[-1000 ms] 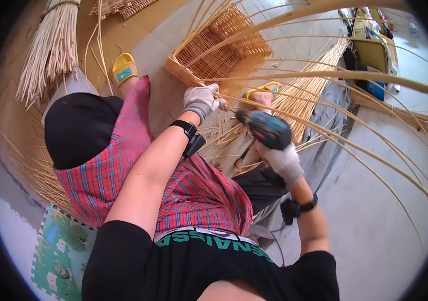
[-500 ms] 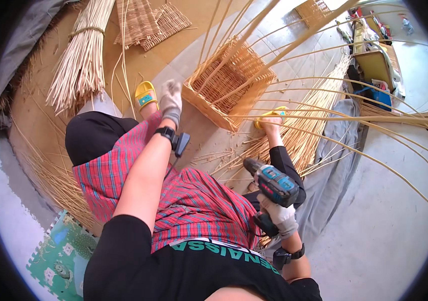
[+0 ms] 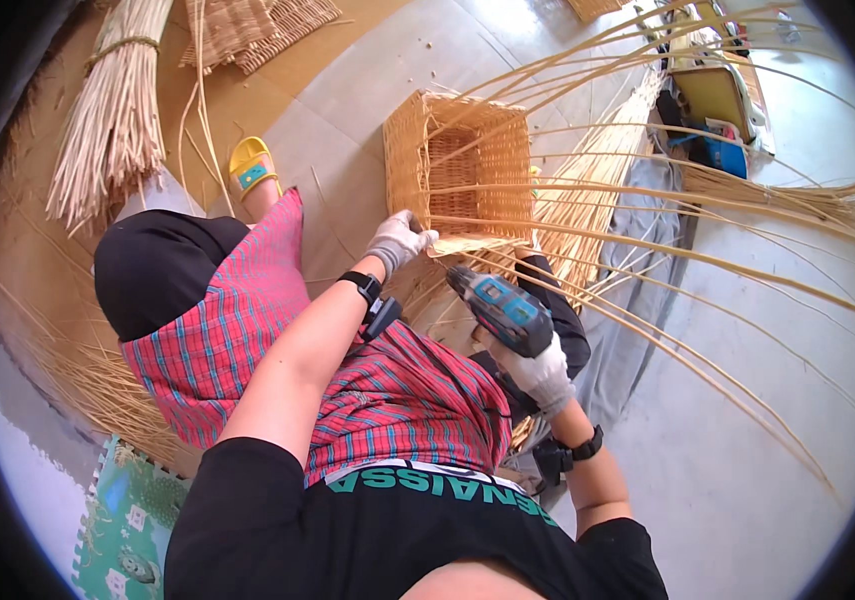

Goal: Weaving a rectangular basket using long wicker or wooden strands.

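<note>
A square wicker basket (image 3: 407,165) stands in front of me, its hollow showing and long uncut canes (image 3: 647,192) fanning from it to the right. At the basket's near left corner, my left hand (image 3: 397,242), in a whitish glove, is closed on the woven edge. My right hand (image 3: 542,375), gloved too, grips a blue and black cordless drill (image 3: 509,312) by its handle. The drill's nose points up and left, close to the basket's near edge. Whether its tip touches the wicker I cannot tell.
At the upper left stands a tied bundle of pale canes (image 3: 112,120), beside flat woven panels (image 3: 257,30). More loose canes (image 3: 597,160) lie right of the basket on grey cloth (image 3: 617,330). A blue container (image 3: 725,152) sits far right. My left foot wears a yellow slipper (image 3: 250,165).
My left hand has come from beside the basket to its near corner and closed on it. The basket has turned, its canes swinging right. The drill has moved left and up toward it.
</note>
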`<state>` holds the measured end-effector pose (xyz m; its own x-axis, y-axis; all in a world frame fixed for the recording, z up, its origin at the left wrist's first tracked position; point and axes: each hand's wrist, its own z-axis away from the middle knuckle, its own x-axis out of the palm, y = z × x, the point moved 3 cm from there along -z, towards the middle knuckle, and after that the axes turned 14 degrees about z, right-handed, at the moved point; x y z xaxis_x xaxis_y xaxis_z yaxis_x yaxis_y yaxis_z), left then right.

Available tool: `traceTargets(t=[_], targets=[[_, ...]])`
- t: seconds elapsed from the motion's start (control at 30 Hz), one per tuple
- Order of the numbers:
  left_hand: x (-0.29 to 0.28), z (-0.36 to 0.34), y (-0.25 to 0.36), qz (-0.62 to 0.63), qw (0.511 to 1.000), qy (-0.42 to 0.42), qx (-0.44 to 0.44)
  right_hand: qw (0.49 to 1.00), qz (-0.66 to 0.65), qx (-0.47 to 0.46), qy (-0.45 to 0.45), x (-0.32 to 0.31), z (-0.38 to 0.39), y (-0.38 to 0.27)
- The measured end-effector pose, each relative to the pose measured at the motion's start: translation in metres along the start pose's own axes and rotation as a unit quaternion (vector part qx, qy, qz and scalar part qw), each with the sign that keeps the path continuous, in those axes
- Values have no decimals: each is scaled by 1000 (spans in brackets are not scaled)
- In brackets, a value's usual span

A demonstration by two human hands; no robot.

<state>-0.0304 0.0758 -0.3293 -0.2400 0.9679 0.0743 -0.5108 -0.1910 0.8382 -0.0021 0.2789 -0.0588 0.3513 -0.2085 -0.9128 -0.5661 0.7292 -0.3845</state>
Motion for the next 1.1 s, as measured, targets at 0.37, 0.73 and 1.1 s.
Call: traceTargets(t=[0.37,0.73,1.1], targets=[[-1,7,10,-11,999,-37,1,965,-10,198,-172,33,-17,38],[-1,5,6,2,999,-37,-19,952,-41,232,-196,33,-21,39],[0,1,0,32,998,-38,-27,962,-38,209,-173,25,-30,27]])
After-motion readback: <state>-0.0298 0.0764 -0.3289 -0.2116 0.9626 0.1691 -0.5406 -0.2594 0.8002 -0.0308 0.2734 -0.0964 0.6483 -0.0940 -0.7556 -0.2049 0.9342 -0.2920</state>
